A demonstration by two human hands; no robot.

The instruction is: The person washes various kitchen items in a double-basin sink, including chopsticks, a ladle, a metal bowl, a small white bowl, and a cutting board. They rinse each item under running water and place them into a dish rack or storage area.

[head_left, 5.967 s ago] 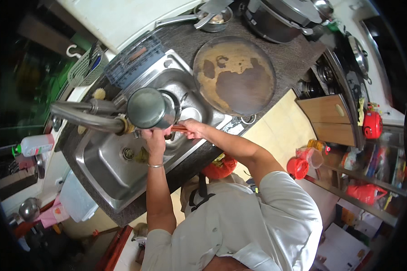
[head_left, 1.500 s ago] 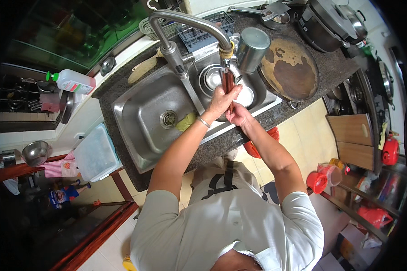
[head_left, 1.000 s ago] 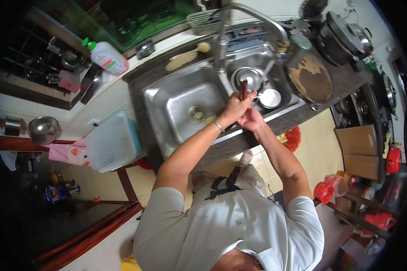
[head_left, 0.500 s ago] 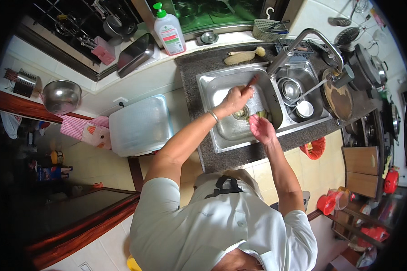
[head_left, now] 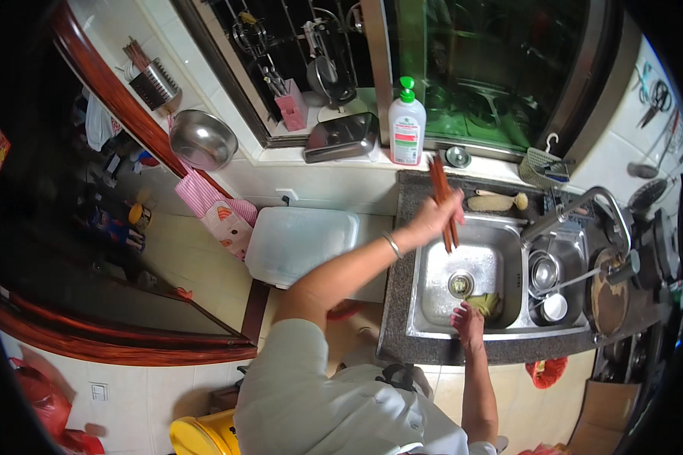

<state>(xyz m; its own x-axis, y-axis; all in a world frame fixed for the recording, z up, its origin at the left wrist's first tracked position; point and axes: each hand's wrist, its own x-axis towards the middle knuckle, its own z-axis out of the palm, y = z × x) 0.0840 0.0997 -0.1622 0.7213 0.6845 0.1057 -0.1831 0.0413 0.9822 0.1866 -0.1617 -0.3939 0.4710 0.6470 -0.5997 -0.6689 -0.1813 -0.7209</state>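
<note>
Chopsticks held above the sink

A bundle of reddish-brown chopsticks point(head_left: 442, 201) is gripped in the closed left hand point(head_left: 431, 220) over the steel sink point(head_left: 501, 262). The right hand point(head_left: 469, 318) is laid loosely, holding nothing, on the front rim beside a yellow-green sponge point(head_left: 486, 303). A soap bottle point(head_left: 407, 129) is seen behind.

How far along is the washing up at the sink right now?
Midway, it seems. In hand: the left hand lifts a bundle of reddish chopsticks above the left basin; the right hand rests at its front rim beside a yellow-green cloth. Left: bowls in the right basin.
</note>
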